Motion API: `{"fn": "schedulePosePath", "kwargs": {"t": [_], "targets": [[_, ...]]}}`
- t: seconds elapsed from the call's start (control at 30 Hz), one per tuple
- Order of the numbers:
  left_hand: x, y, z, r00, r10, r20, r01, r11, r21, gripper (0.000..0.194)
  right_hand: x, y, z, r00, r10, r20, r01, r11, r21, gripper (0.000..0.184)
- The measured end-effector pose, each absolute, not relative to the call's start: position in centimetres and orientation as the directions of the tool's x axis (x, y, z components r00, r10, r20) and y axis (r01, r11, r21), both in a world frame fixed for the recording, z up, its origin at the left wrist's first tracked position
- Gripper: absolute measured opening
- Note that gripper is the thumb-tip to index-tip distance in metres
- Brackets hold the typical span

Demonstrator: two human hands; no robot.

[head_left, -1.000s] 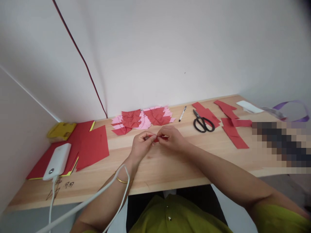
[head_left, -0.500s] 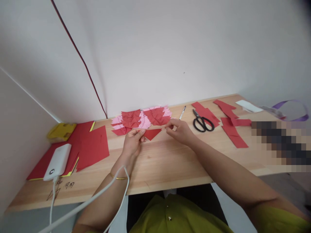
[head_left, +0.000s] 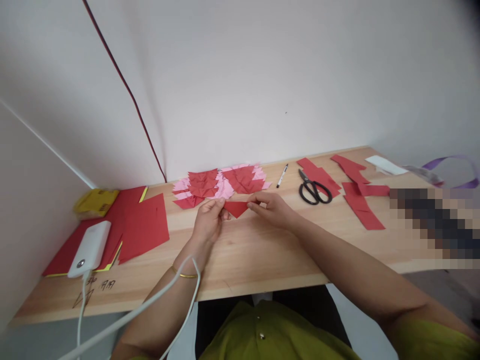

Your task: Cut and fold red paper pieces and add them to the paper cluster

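A small red paper triangle (head_left: pixel 236 209) is held above the wooden table, its point facing down toward me. My left hand (head_left: pixel 210 218) pinches its left corner between thumb and fingers. At the right corner, my right hand (head_left: pixel 270 207) closes thumb and forefinger on the paper. Just behind the hands lie folded red paper pieces (head_left: pixel 203 183) on top of pink ones (head_left: pixel 225 188), in two overlapping clusters. A pen (head_left: pixel 282 176) rests beyond my right hand.
Black-handled scissors (head_left: pixel 315 191) lie partly over red paper strips (head_left: pixel 326 180) on the right, near more red strips (head_left: pixel 363 210). To the left are red sheets (head_left: pixel 146 230), a white power bank (head_left: pixel 90 248) with its cable (head_left: pixel 127 320), and a yellow packet (head_left: pixel 96 202).
My right hand has come left and slightly down, from apart to gripping the triangle's right corner. The left hand keeps its hold on the paper. The whole pen is now in sight.
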State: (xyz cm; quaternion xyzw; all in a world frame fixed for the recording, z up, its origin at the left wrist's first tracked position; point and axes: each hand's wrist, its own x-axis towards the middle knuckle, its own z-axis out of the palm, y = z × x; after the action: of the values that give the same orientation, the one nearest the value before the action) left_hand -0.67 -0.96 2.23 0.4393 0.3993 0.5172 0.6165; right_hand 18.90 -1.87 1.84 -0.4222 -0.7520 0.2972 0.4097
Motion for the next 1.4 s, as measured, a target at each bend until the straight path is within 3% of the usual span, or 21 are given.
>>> {"fn": "schedulePosePath", "kwargs": {"t": [0.27,0.43,0.5,0.7,0.87,1.2,1.4], "targets": [[-0.7,-0.9,2.1,0.179,0.983,-0.051,-0.361,0.113,0.926,0.032,18.9,-1.9,2.2,-0.24,0.937,0.254,0.326,0.324,-0.888,0.028],[-0.6,-1.2,1.2,0.271,0.961,-0.062,-0.094,0.091,0.991,0.027,18.9,-1.9,2.2,-0.193,0.951,0.241,0.305,0.292,-0.907,0.029],[-0.5,-1.3,0.9,0.292,0.953,-0.085,-0.065,0.109,0.992,0.025,18.8,-1.9,2.1,-0.2,0.951,0.234,0.301,0.287,-0.909,0.028],[-0.5,-1.1,1.2,0.175,0.985,0.0,-0.139,0.024,0.99,0.019,18.6,-2.0,1.9,-0.332,0.925,0.183,0.303,0.289,-0.908,0.025],[-0.4,-1.1,1.5,0.136,0.99,-0.021,-0.171,0.045,0.984,0.019,18.4,-2.5,1.8,-0.455,0.885,0.097,0.298,0.254,-0.92,0.025],[-0.3,-1.8,1.2,0.346,0.935,-0.079,0.097,0.048,0.994,0.026,18.1,-2.1,1.8,-0.302,0.938,0.172,0.128,0.219,-0.967,0.027],[-0.4,-1.7,1.1,0.322,0.945,-0.058,0.102,0.026,0.994,0.026,18.4,-1.9,1.8,-0.261,0.949,0.176,0.106,0.21,-0.972,0.026]]}}
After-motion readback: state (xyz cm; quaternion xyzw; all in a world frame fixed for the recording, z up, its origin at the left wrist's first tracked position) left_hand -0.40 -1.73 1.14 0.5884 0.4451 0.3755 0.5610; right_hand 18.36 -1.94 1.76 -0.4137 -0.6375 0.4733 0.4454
